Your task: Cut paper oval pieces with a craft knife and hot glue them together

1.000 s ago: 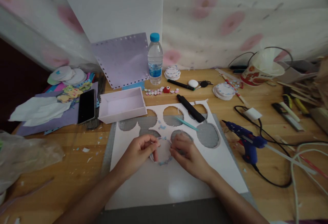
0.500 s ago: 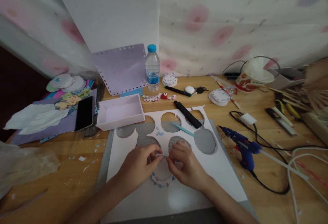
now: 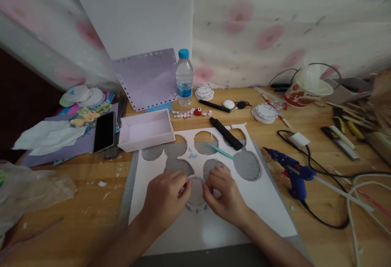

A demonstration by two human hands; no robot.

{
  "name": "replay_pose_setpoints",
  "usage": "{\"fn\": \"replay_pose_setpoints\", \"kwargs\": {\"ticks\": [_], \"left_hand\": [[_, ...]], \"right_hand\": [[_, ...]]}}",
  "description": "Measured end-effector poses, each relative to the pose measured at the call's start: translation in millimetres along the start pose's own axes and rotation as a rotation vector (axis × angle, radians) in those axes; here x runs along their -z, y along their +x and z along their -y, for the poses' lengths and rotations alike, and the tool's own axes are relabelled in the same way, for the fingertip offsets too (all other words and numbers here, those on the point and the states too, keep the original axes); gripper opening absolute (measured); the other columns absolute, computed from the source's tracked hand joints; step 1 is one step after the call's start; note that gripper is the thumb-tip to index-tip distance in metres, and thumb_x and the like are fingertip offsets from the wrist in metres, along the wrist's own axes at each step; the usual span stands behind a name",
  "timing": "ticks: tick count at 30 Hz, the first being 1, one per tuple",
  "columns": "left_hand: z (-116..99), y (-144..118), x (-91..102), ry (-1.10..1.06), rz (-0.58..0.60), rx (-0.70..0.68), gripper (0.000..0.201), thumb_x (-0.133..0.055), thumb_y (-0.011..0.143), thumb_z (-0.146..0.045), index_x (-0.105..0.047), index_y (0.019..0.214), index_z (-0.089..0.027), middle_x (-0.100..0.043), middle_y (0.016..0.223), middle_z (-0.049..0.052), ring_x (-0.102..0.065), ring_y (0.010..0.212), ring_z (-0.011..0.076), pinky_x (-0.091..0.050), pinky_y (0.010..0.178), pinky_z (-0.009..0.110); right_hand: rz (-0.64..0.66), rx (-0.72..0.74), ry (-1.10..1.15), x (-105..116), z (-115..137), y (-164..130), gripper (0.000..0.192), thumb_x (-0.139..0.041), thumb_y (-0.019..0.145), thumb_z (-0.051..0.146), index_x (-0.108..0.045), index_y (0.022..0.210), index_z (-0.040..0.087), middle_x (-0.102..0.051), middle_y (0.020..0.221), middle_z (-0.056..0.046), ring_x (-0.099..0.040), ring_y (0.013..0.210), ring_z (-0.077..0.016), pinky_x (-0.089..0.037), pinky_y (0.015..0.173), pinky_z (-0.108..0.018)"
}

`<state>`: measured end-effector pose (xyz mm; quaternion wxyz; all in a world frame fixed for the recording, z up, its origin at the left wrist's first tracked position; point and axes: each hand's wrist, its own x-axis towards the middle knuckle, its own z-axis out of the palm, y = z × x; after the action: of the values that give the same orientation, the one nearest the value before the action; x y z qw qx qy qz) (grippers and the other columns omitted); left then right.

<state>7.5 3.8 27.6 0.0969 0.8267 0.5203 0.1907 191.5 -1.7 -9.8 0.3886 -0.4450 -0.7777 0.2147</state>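
My left hand (image 3: 167,193) and my right hand (image 3: 225,193) face each other over the table, thumbs and fingertips pinched together. Between their fingertips runs a thin pale paper strip (image 3: 195,177), curved in a shallow arch. Just below it is a round white paper piece (image 3: 196,194) whose lower edge carries blue dots; whether the strip is joined to it I cannot tell. Under the hands lies a white sheet (image 3: 261,208) with several round holes cut out, on a grey cutting mat (image 3: 128,185). A light blue pointed tool (image 3: 222,151) and a black pen-like tool (image 3: 226,133) rest on the sheet.
On the right lies a blue glue gun (image 3: 290,169) with its cables. An open lilac box (image 3: 146,132), a phone (image 3: 104,132) and a plastic bag (image 3: 36,193) are on the left. A water bottle (image 3: 184,77) and dotted paper discs (image 3: 264,113) stand behind.
My hands have drawn slightly apart, and more of the curved strip shows between the fingertips. The whole view has shifted a little.
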Motion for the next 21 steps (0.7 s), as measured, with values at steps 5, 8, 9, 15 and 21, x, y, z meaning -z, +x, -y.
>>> {"fn": "replay_pose_setpoints", "kwargs": {"ticks": [5, 8, 9, 15, 21], "left_hand": [[-1, -1, -5.8, 0.025, -0.073, 0.011, 0.03, -0.048, 0.088, -0.018, -0.047, 0.057, -0.019, -0.053, 0.054, -0.003, -0.05, 0.051, 0.0118, -0.031, 0.054, 0.025], [-4, -1, -9.7, 0.037, -0.105, 0.027, 0.032, -0.046, 0.089, -0.018, -0.046, 0.056, -0.019, -0.053, 0.052, -0.002, -0.051, 0.049, 0.0118, -0.031, 0.053, 0.025], [-5, -1, -10.8, 0.04, -0.115, 0.035, 0.033, -0.046, 0.089, -0.018, -0.046, 0.056, -0.019, -0.052, 0.051, -0.003, -0.05, 0.048, 0.0118, -0.03, 0.053, 0.025], [-14, -7, -12.8, 0.043, -0.159, 0.052, 0.029, -0.046, 0.083, -0.013, -0.046, 0.055, -0.019, -0.051, 0.048, -0.004, -0.049, 0.044, 0.0107, -0.03, 0.05, 0.025], [-19, -14, -16.7, 0.078, -0.185, 0.024, 0.029, -0.045, 0.082, -0.011, -0.047, 0.054, -0.019, -0.051, 0.048, -0.003, -0.05, 0.044, 0.0111, -0.03, 0.05, 0.026]], "right_hand": [[-0.042, 0.019, -0.06, -4, 4, -1, 0.026, -0.051, 0.081, 0.007, -0.039, 0.061, 0.019, -0.044, 0.061, 0.001, -0.042, 0.065, -0.0152, -0.027, 0.064, -0.031], [-0.069, 0.043, -0.101, -6, 5, -1, 0.027, -0.051, 0.08, 0.006, -0.039, 0.061, 0.019, -0.044, 0.06, 0.001, -0.04, 0.065, -0.015, -0.027, 0.063, -0.031], [-0.075, 0.045, -0.113, -7, 6, -1, 0.027, -0.051, 0.08, 0.006, -0.039, 0.06, 0.019, -0.044, 0.06, 0.001, -0.04, 0.065, -0.015, -0.027, 0.063, -0.031], [-0.079, 0.036, -0.169, -8, 5, -4, 0.028, -0.052, 0.083, 0.009, -0.04, 0.059, 0.019, -0.045, 0.059, 0.001, -0.041, 0.064, -0.015, -0.026, 0.063, -0.032], [-0.086, 0.024, -0.202, -10, 5, -4, 0.029, -0.052, 0.084, 0.011, -0.041, 0.058, 0.018, -0.046, 0.059, 0.001, -0.041, 0.064, -0.0147, -0.026, 0.064, -0.032]]}}
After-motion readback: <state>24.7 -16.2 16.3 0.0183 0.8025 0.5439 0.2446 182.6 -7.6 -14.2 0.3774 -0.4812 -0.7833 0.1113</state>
